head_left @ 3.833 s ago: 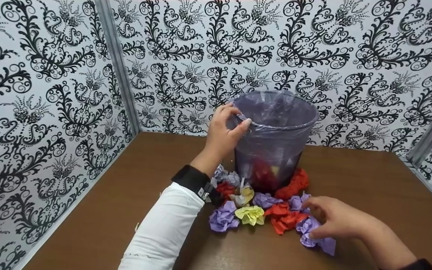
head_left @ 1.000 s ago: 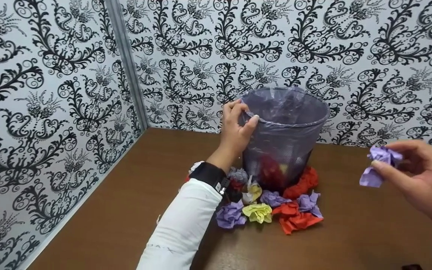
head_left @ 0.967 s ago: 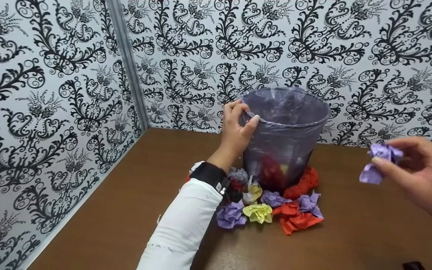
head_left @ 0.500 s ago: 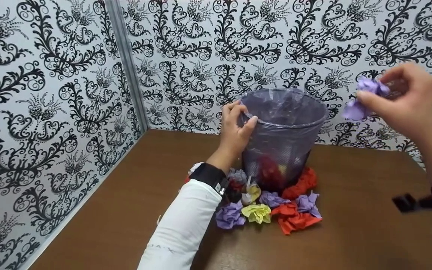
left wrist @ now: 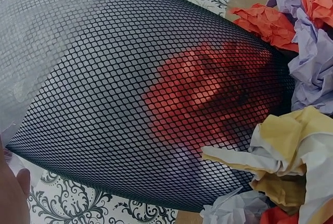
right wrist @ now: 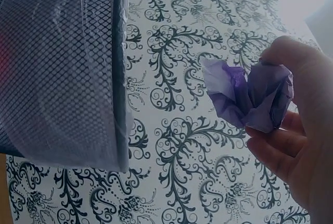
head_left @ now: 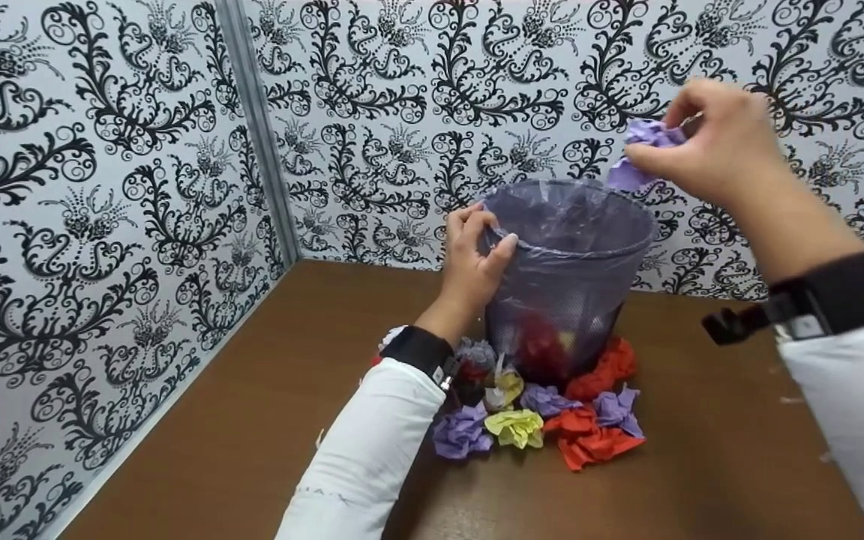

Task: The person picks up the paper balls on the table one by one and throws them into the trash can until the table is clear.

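Note:
A mesh waste bin (head_left: 559, 292) with a clear plastic liner stands on the brown table in the head view. My left hand (head_left: 472, 255) grips its left rim, thumb outside in front. Between thumb and fingers of my right hand (head_left: 724, 142) is a crumpled purple paper ball (head_left: 649, 142), held just above the bin's right back rim. The right wrist view shows that purple paper (right wrist: 252, 96) pinched and apart from the bin (right wrist: 62, 67). Red paper (left wrist: 203, 94) shows through the mesh in the left wrist view, inside the bin.
Several crumpled paper balls lie at the bin's foot: purple (head_left: 462, 433), yellow (head_left: 516, 428), red (head_left: 589, 439) and grey (head_left: 477, 351). Some are partly hidden behind the left sleeve (head_left: 364, 450). A patterned wall (head_left: 372, 172) rises close behind the bin.
My right hand has picked a purple paper ball off the table, carried it right, then up and left to the bin's rim. The left hand keeps its hold on the bin.

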The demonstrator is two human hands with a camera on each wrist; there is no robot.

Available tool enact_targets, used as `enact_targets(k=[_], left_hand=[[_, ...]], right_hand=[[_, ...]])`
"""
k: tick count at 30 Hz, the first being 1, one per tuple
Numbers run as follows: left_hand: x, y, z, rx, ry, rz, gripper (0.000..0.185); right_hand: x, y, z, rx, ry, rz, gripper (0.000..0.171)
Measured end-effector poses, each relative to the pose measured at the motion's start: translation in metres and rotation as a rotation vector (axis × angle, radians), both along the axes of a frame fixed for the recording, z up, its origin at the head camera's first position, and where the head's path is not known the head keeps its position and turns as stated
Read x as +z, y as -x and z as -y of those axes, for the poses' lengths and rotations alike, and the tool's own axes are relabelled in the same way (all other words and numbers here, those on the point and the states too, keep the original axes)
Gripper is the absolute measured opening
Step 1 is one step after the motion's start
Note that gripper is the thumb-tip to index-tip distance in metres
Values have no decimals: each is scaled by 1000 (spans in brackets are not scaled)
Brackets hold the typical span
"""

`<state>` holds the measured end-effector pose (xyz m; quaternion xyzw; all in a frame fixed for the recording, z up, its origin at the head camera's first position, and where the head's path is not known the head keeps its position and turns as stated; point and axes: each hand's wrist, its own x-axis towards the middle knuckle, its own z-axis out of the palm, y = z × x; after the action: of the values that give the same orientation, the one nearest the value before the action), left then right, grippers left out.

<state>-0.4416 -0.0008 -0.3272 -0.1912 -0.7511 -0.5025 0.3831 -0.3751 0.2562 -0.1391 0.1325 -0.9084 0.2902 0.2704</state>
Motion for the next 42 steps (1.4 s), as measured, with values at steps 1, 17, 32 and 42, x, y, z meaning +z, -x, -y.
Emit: enact_targets(k=[1, 17, 32, 42], left_hand=[[0, 0, 0, 2, -1, 1, 38], [-1, 1, -1, 8, 1, 5, 36], [-1, 1, -1, 21, 19, 6, 40], [0, 0, 0, 2, 9, 53, 34]], right_hand=[[0, 4, 4, -2, -9, 6, 55], [-26, 47, 34, 22, -114, 183, 61], [-54, 65, 35, 86, -224, 390, 51], [-64, 69, 37, 131, -326, 392, 48]])
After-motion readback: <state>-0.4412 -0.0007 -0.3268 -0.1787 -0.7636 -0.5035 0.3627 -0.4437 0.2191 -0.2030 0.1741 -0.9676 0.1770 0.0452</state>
